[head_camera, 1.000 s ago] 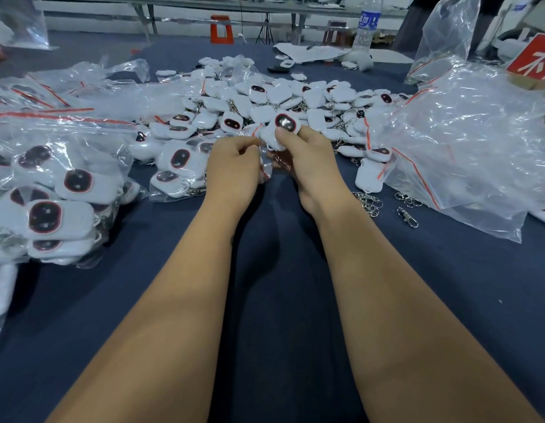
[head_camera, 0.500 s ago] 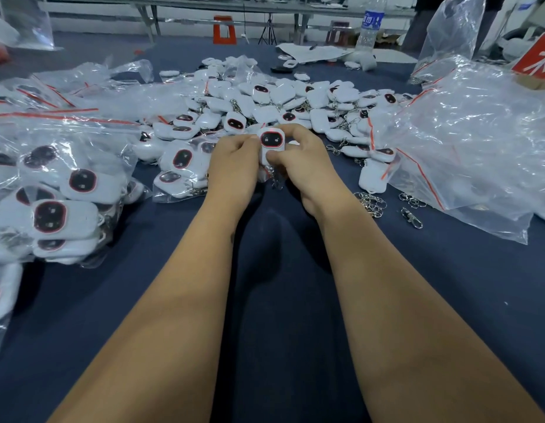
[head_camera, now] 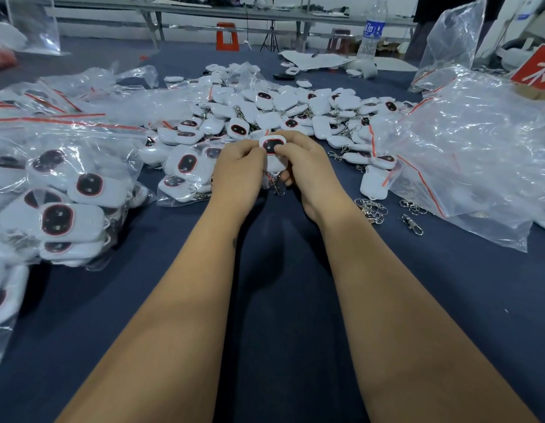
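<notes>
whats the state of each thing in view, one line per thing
white key fob, held between both hands, dark face toward the camera
left hand, pinches the fob's left edge
right hand, grips the fob, thumb on its face
swivel clasp, hanging below the fob
loose fob pile, unbagged, heaped
bag of fobs, filled
water bottle, upright

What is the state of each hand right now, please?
Left hand: closed, pinching the white keychain gadget at its left edge.
Right hand: closed, gripping the same gadget from the right.
</notes>
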### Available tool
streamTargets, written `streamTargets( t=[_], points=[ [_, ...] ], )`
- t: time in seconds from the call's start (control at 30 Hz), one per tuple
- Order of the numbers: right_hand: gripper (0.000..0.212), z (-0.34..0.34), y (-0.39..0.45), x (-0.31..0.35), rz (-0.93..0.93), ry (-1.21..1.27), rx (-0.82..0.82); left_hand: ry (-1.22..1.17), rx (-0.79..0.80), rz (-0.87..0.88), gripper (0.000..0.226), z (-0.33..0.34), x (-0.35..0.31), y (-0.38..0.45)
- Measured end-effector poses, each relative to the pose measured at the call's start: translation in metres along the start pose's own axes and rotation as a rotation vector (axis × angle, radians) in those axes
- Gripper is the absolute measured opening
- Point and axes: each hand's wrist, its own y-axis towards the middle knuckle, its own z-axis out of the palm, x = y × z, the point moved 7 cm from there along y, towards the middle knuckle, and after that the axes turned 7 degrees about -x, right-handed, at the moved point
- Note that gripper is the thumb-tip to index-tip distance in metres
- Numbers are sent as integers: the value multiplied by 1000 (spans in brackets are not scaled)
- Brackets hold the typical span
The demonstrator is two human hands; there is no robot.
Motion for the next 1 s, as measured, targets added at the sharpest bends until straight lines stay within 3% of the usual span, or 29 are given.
streamTargets(
  t=[0.17,0.57,0.87,1.0],
  points=[
    [25,0,-2,1,-13,52,7,-45,11,-22,14,2,-1,-1],
    [29,0,-3,3,-2,105,7,-12,9,-22,26,1,-1,-3],
    [27,-1,1,-2,16,21,-30,176,-46,112,24,0,-8,-3],
    [12,-9,3,-1,51,282,-151,18,-92,70,24,-5,-9,-3]
  ],
)
